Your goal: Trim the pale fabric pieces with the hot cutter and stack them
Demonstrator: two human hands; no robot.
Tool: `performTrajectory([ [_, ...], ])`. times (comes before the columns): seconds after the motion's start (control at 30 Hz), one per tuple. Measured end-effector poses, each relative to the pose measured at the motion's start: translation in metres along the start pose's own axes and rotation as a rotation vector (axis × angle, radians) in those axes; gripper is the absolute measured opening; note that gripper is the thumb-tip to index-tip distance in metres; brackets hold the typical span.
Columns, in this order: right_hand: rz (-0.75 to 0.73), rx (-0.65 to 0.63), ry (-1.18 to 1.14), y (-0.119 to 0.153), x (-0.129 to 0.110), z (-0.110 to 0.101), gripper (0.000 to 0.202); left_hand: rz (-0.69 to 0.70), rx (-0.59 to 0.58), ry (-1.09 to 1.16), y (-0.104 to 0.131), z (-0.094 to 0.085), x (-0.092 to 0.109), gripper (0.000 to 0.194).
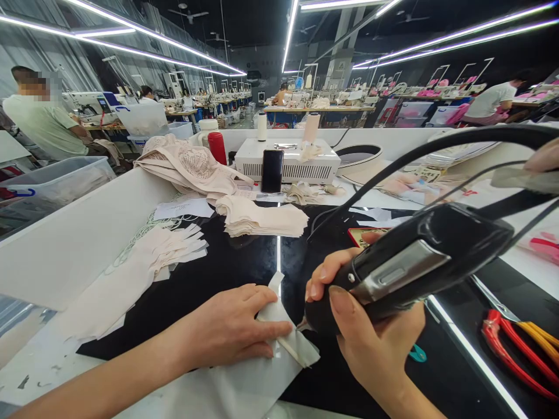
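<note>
One fabric piece (283,337) pinned flat by left hand (236,331), right hand (371,337) gripping one black tool (410,262)

garment factory — rows of sewing stations (305,105), fabric stacks (262,220) everywhere

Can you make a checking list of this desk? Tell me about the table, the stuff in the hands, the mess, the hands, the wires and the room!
Surface: glossy black worktop, white edges.
Job's things: black handheld tool, tip on a folded pale fabric piece.
Clutter: fabric stacks, phone, red scissors, white machine box.
Hands: left hand presses the fabric; right hand grips the tool.
Cables: thick black cable leaves the tool.
Surroundings: sewing stations, other people seated.
</note>
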State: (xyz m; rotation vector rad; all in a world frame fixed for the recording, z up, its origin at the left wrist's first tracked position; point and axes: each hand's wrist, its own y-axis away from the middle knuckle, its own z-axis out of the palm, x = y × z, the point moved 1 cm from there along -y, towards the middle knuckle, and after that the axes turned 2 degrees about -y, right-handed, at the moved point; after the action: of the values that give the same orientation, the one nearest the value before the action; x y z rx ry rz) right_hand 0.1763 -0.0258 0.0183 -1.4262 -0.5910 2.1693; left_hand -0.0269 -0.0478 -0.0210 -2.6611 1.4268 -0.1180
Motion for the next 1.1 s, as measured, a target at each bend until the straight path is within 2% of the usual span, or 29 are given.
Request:
performTrajectory([
  [0.3, 0.018, 0.010, -0.005, 0.000, 0.000, -0.001, 0.044, -0.014, 0.061, -0.028, 0.002, 0.003, 0.004, 0.040],
  [0.47, 0.051, -0.037, -0.027, -0.002, -0.003, -0.003, 0.047, -0.028, 0.094, -0.005, 0.003, 0.007, 0.006, 0.045],
  [0.67, 0.049, 0.023, -0.027, -0.009, 0.000, -0.001, 0.050, -0.038, 0.125, 0.025, 0.002, 0.012, 0.006, 0.039],
  [1.1, 0.059, 0.001, 0.014, -0.009, 0.005, 0.001, 0.048, -0.046, 0.168, 0.074, -0.001, 0.016, 0.007, 0.035],
])
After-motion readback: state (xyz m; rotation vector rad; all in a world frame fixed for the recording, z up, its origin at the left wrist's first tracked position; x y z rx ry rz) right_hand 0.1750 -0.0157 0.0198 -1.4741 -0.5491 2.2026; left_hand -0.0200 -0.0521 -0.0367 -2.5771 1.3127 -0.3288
